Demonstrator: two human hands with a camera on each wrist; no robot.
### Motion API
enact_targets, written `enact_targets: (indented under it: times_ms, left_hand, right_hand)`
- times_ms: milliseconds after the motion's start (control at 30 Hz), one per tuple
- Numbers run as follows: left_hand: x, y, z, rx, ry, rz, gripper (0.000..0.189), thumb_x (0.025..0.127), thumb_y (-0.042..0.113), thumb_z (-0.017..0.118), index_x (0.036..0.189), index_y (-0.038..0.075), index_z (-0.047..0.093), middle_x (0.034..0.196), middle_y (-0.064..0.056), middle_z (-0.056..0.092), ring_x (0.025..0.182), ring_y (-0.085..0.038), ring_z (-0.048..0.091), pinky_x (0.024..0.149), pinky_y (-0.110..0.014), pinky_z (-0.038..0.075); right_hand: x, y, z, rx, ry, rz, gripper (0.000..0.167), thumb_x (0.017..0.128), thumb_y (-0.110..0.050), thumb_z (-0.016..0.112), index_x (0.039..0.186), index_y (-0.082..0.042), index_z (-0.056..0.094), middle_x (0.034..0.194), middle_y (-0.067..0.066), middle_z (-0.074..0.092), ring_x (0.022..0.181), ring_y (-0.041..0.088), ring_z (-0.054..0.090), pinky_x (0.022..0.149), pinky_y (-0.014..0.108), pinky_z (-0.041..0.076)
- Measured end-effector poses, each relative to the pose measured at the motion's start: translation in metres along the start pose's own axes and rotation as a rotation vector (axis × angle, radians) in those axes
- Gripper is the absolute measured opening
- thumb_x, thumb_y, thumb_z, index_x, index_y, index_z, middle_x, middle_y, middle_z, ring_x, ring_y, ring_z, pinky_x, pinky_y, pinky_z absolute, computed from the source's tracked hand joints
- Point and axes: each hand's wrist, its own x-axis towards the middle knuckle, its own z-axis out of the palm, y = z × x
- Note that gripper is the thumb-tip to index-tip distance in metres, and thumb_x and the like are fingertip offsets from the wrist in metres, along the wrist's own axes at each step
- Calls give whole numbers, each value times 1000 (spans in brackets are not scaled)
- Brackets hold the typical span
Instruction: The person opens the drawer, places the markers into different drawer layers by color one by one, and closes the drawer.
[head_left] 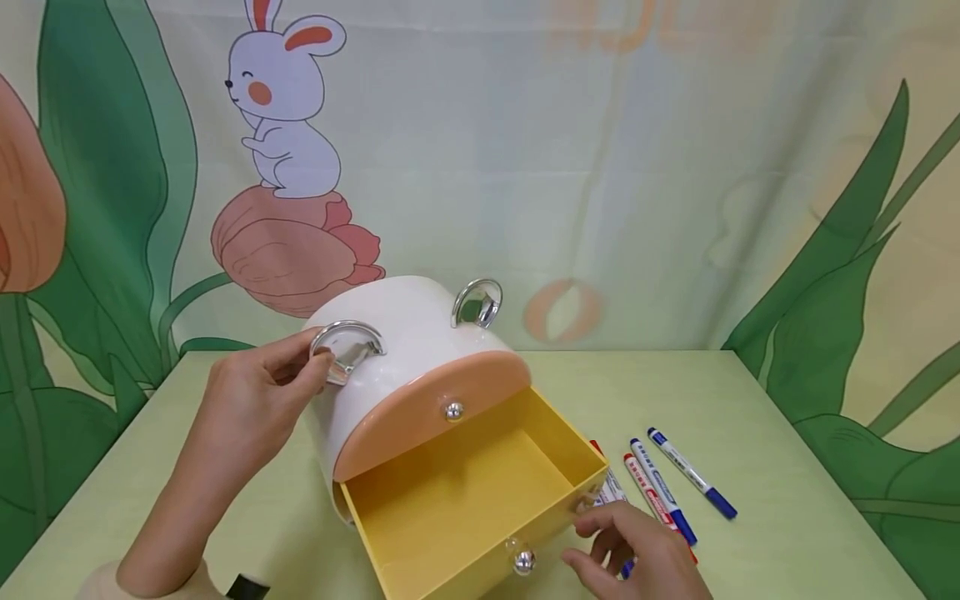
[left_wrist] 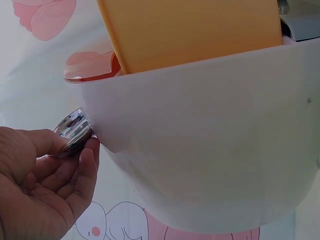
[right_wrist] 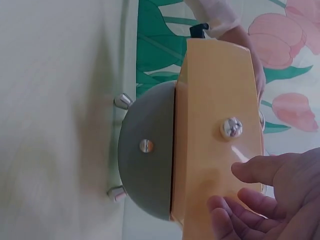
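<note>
White box (head_left: 405, 325): rounded and glossy, on the pale green bench (head_left: 780, 475), standing between the two hands.
Near ear (left_wrist: 75, 131): shiny silver, fixed to the box's left side; pinched between the thumb and fingers of the left hand (head_left: 251, 396).
Far ear (head_left: 476, 307): also silver, up on the box's right side, well apart from both hands.
Orange panel (head_left: 405, 429): half-round, above the drawer, with a silver knob (head_left: 453, 411).
Yellow drawer (head_left: 465, 492): jutting far out of the box, its inner floor showing, a round front knob (head_left: 524, 561) at the middle of its face.
Right hand (head_left: 637, 550): near the drawer's right front corner, thumb and fingers spread and loosely bent, gripping nothing; whether a fingertip touches the drawer, I cannot tell.
Grey panel (right_wrist: 150, 120): below the drawer, with its own small knob (right_wrist: 146, 145).
Markers (head_left: 663, 492): red and blue, lying to the drawer's right, some partly hidden by the drawer or right hand.
Backdrop (head_left: 645, 167): printed cloth with a rabbit (head_left: 288, 108) and tulips.
</note>
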Motion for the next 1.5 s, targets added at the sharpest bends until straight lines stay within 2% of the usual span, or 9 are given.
enact_targets:
  times_ms: [167, 300, 400, 567, 900, 1100, 1333, 1500]
  left_hand:
    - [0, 0, 0, -5, 2, 0, 32, 101, 14, 65, 131, 5, 72, 103, -15, 76, 92, -25, 69, 71, -6, 50]
    - [0, 0, 0, -8, 0, -7, 32, 101, 16, 65, 131, 5, 71, 104, -15, 76, 94, -26, 69, 72, -6, 49]
    - [0, -1, 0, -5, 0, -8, 33, 101, 16, 65, 131, 5, 71, 104, -15, 76, 94, -26, 69, 72, -6, 49]
    - [0, -1, 0, -2, 9, 3, 31, 101, 14, 65, 130, 5, 72, 101, -13, 76, 91, -24, 68, 70, -7, 50]
    - [0, -1, 1, 3, 22, 10, 30, 100, 14, 66, 128, 6, 74, 99, -11, 77, 87, -17, 68, 70, -7, 51]
    - [-1, -2, 1, -2, 18, 5, 31, 101, 15, 66, 129, 6, 73, 99, -12, 77, 89, -21, 68, 70, -7, 51]
    - [0, -3, 1, -4, 10, -2, 31, 101, 15, 66, 130, 5, 73, 100, -12, 77, 90, -22, 68, 70, -7, 51]
    - [0, -2, 1, 5, 17, 2, 31, 101, 15, 65, 129, 6, 73, 100, -11, 77, 89, -21, 68, 70, -8, 51]
  right_hand:
    - [2, 6, -8, -42, 69, 13, 28, 79, -9, 91, 99, -14, 70, 82, -8, 64, 64, 9, 57, 65, 21, 57]
    - [3, 10, -14, -84, 110, 19, 28, 79, -6, 90, 98, -15, 71, 83, -7, 66, 65, 8, 57, 65, 20, 57]
    - [4, 14, -19, -102, 119, 53, 26, 80, -6, 89, 98, -13, 71, 87, -5, 68, 66, 9, 58, 65, 19, 56]
    - [7, 23, -28, -132, 110, 125, 23, 84, -8, 86, 101, -10, 71, 89, -2, 69, 68, 12, 59, 64, 20, 56]
    - [10, 36, -42, -206, 121, 149, 27, 83, -10, 87, 105, -6, 72, 89, 0, 69, 73, 14, 60, 64, 19, 55]
    - [14, 46, -51, -227, 110, 175, 29, 85, -11, 86, 108, -3, 70, 95, 3, 70, 77, 16, 62, 65, 20, 54]
    - [18, 57, -62, -249, 71, 227, 30, 90, -14, 82, 114, -1, 69, 97, 2, 69, 80, 17, 61, 63, 23, 51]
    - [22, 62, -65, -257, 53, 232, 32, 90, -15, 82, 115, 0, 68, 99, 2, 69, 81, 16, 62, 64, 23, 52]
